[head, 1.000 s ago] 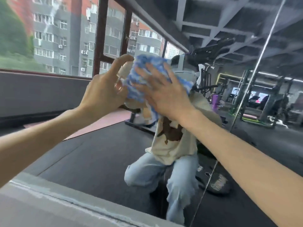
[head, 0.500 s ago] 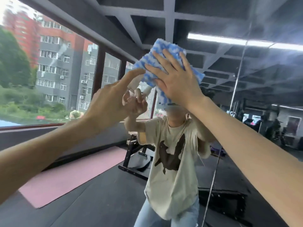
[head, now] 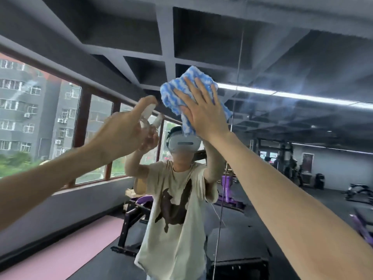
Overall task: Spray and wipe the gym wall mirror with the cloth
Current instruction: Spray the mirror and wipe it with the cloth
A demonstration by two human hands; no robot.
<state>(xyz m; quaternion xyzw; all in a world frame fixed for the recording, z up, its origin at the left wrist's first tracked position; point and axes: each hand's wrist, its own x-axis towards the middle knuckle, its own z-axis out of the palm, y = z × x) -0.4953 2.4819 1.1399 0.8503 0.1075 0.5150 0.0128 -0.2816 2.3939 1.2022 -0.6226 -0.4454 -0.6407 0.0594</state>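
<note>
Flattens fluffy blue-and-white cloth point(head: 177, 91) on wall mirror point(head: 302, 57) under straight-fingered right hand point(head: 203, 116) to wipe, grips clear spray bottle point(head: 147, 115) in left hand point(head: 121, 130), ready.

Spray bottle point(head: 147, 114) mostly behind left hand point(head: 121, 132)

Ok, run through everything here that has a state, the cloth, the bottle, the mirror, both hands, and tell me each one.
mirror: faint hazy streaks to the right of the cloth.
cloth: bunched, pressed against the mirror.
right hand: fingers straight and spread, pressing the cloth.
spray bottle: raised, aimed at the mirror, forefinger on its top.
left hand: gripping the spray bottle.
ceiling light: lit, seen in reflection.
</note>
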